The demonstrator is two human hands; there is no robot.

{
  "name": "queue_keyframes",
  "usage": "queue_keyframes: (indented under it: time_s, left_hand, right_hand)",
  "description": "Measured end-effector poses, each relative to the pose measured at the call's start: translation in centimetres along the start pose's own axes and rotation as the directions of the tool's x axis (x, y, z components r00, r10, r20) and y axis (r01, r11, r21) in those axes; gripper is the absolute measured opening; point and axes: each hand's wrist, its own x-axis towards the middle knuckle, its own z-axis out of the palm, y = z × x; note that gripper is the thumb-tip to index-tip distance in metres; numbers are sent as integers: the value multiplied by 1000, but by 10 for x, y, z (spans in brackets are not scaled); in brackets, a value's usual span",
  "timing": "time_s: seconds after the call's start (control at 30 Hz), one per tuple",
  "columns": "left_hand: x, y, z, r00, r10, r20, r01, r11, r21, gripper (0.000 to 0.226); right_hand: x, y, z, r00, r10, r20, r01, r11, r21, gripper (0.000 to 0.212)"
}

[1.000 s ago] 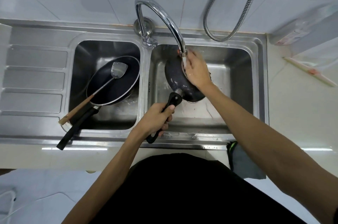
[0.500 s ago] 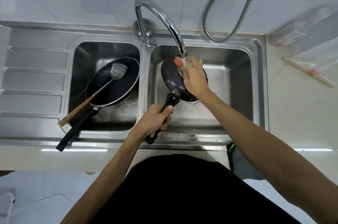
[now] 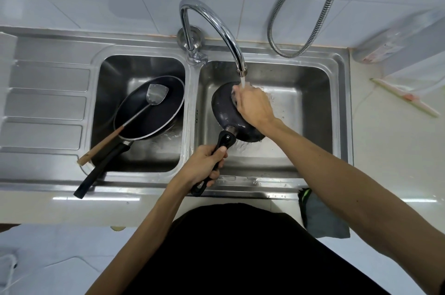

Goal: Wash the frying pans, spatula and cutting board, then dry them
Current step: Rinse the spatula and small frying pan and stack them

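Small pan (image 3: 224, 111), handle tight in left hand (image 3: 204, 164); interior behind right hand (image 3: 254, 104), grasp unclear

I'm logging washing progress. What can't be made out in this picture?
Head view: small pan's inside, turned away and covered by the right hand.
Head view: what the right hand holds, hidden under its fingers and running water.
Head view: dark cloth, partly behind the forearm.
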Motion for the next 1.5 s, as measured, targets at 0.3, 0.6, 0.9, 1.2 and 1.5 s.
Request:
queue_keyframes:
  time_s: [0.3,0.6,0.9,1.2,1.5]
  left_hand:
    - [2,2,2,999,51,16,-51,999,8,26]
    - [3,13,-4,994,109,32,-111,988,105,27]
    - [-1,13,-22,992,129,-18,-126,984,129,23]
    - [-1,7,-13,985,173,-1,-171,971,165,24]
    - [-2,3,-7,985,169,23,-168,945,282,34]
  right_hand:
    - [-36,3,4,988,-154,-19,155,987,48,60]
    - [3,6,-15,938,-346,0,346,938,-7,47]
    - [-25,-14,-8,860,-505,76,510,856,-86,56]
    - [12,-20,-18,941,-317,116,327,941,-86,55]
    - [44,-8,-23,993,-50,107,40,995,92,49]
